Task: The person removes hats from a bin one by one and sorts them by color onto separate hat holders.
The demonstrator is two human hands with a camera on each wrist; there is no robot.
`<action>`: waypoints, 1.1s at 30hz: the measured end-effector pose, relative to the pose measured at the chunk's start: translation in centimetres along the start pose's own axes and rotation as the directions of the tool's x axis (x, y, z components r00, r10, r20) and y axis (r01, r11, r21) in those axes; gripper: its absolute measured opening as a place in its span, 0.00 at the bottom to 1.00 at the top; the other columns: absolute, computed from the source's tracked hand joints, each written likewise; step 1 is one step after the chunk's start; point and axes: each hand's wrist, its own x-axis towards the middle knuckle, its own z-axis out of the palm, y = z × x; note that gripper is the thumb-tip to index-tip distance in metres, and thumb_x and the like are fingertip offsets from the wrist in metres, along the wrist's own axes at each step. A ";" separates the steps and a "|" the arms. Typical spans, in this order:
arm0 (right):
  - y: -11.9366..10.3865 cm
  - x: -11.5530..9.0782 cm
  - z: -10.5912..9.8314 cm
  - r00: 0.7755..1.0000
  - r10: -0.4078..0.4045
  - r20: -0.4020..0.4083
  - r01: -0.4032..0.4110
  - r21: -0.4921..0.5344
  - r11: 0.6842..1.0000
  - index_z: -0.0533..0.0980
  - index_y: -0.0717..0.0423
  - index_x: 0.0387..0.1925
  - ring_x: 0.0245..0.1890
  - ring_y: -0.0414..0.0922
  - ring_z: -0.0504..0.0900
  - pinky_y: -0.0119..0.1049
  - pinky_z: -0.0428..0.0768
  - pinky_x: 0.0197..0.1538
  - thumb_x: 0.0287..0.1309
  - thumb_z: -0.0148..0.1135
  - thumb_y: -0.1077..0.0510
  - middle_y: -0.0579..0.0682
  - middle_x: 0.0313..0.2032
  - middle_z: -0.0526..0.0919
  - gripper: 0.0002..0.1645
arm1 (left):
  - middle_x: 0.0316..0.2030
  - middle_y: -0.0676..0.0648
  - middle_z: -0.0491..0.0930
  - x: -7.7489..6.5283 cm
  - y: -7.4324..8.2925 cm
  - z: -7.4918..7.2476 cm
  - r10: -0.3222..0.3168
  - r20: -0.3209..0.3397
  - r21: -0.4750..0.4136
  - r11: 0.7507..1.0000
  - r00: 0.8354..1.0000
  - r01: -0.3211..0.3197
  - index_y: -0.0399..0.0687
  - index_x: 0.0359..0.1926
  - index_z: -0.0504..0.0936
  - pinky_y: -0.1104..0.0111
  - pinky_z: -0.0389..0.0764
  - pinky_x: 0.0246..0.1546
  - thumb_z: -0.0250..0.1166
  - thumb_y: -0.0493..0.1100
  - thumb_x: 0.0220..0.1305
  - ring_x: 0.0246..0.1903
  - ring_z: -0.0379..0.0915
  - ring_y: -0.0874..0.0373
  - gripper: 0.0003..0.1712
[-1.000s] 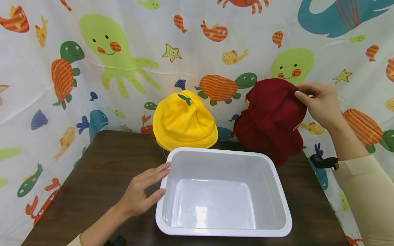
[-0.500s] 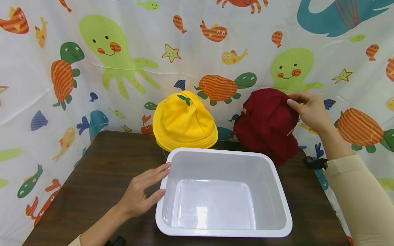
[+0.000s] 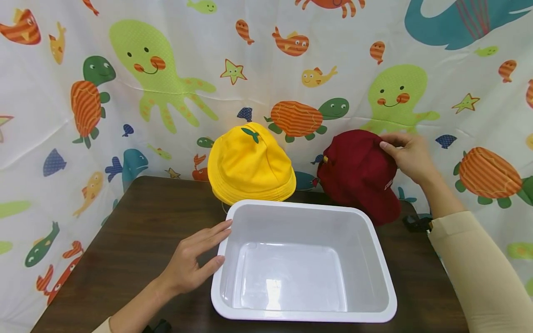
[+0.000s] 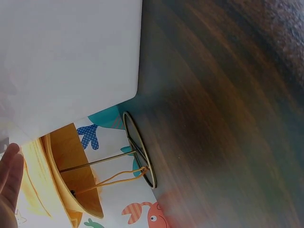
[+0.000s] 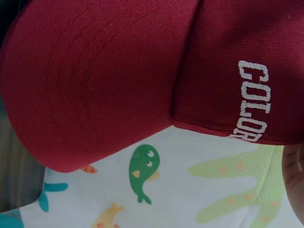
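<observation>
At the back right, my right hand (image 3: 410,155) pinches the top of a dark red baseball cap (image 3: 360,173) between thumb and fingers. The cap's brim points down toward the right, and white lettering shows on its front in the right wrist view. In front of me stands a white plastic bin (image 3: 304,315) with nothing inside. The fingers of my left hand (image 3: 193,259) are extended and touch its left rim. Behind the bin is a yellow bucket hat (image 3: 251,162) with a green leaf mark.
A wire stand (image 4: 99,160) holds up the yellow hat, with an elastic cord hanging by it. Everything stands on a dark wooden table (image 3: 162,212). Right behind the table hangs a white curtain (image 3: 258,78) printed with sea animals.
My right hand has moved down and slightly left, and the red cap has come down with it. More dark red cloth showed below the cap earlier. The left hand and bin have stayed still.
</observation>
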 end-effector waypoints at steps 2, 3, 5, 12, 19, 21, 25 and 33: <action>0.1 0.0 0.2 1.000 -0.011 -0.004 0.011 -0.006 1.000 0.83 0.66 0.56 0.37 0.32 0.79 0.22 0.81 0.34 0.73 0.65 0.55 0.29 0.39 0.85 0.20 | 0.65 0.37 0.79 0.0 0.0 0.0 -0.003 0.001 -0.002 1.000 1.000 0.003 0.34 0.64 0.82 0.73 0.72 0.66 0.65 0.44 0.70 0.63 0.79 0.53 0.26; 0.1 0.0 0.3 1.000 -0.017 -0.005 0.017 -0.007 1.000 0.83 0.66 0.56 0.38 0.31 0.80 0.22 0.81 0.34 0.73 0.65 0.55 0.31 0.39 0.85 0.20 | 0.65 0.37 0.79 0.0 0.0 0.0 -0.006 0.002 -0.004 1.000 1.000 0.006 0.34 0.64 0.81 0.73 0.72 0.66 0.66 0.44 0.69 0.63 0.79 0.53 0.27; 0.3 0.0 0.5 1.000 -0.025 -0.009 0.024 -0.006 1.000 0.83 0.66 0.56 0.38 0.31 0.79 0.21 0.80 0.34 0.72 0.65 0.56 0.34 0.40 0.87 0.19 | 0.65 0.37 0.79 0.0 0.1 0.0 -0.008 0.004 -0.004 1.000 1.000 0.008 0.34 0.64 0.81 0.73 0.73 0.66 0.65 0.44 0.70 0.63 0.79 0.54 0.26; 0.9 -0.4 1.0 1.000 -0.026 0.001 0.026 -0.002 1.000 0.83 0.66 0.57 0.38 0.29 0.80 0.21 0.81 0.34 0.73 0.65 0.57 0.39 0.41 0.87 0.19 | 0.65 0.37 0.80 0.0 0.1 0.0 -0.003 -0.005 0.000 1.000 1.000 0.003 0.34 0.64 0.82 0.72 0.72 0.67 0.65 0.45 0.70 0.63 0.79 0.53 0.26; 1.5 -1.1 1.8 0.997 -0.051 0.056 0.052 -0.008 0.999 0.82 0.66 0.60 0.40 0.29 0.80 0.20 0.81 0.37 0.74 0.63 0.58 0.62 0.49 0.86 0.20 | 0.65 0.37 0.80 -0.1 0.0 0.0 -0.003 -0.012 -0.008 1.000 1.000 0.003 0.34 0.63 0.82 0.72 0.73 0.66 0.66 0.44 0.69 0.63 0.79 0.53 0.26; 1.7 -1.1 1.9 0.996 -0.048 0.076 0.048 -0.002 0.999 0.81 0.66 0.61 0.41 0.28 0.80 0.19 0.81 0.38 0.75 0.61 0.58 0.64 0.51 0.85 0.20 | 0.65 0.38 0.80 -0.2 0.0 0.0 -0.008 -0.011 -0.008 1.000 1.000 0.008 0.34 0.64 0.82 0.72 0.73 0.66 0.67 0.43 0.67 0.63 0.79 0.53 0.27; 2.0 -1.2 2.0 0.995 -0.027 0.094 0.024 0.026 0.999 0.79 0.66 0.64 0.43 0.27 0.79 0.19 0.80 0.40 0.77 0.59 0.58 0.62 0.53 0.83 0.22 | 0.65 0.38 0.79 -0.3 0.0 0.0 -0.020 -0.009 -0.008 1.000 1.000 0.020 0.35 0.64 0.82 0.72 0.73 0.66 0.68 0.41 0.65 0.64 0.78 0.54 0.28; 1.8 -1.8 1.4 0.999 -0.041 0.029 0.040 0.016 0.999 0.79 0.68 0.63 0.44 0.30 0.77 0.17 0.76 0.45 0.76 0.60 0.58 0.51 0.47 0.84 0.22 | 0.65 0.38 0.80 -0.1 0.0 -0.1 -0.015 -0.006 -0.007 1.000 1.000 0.015 0.35 0.64 0.82 0.72 0.73 0.65 0.68 0.42 0.65 0.63 0.79 0.53 0.28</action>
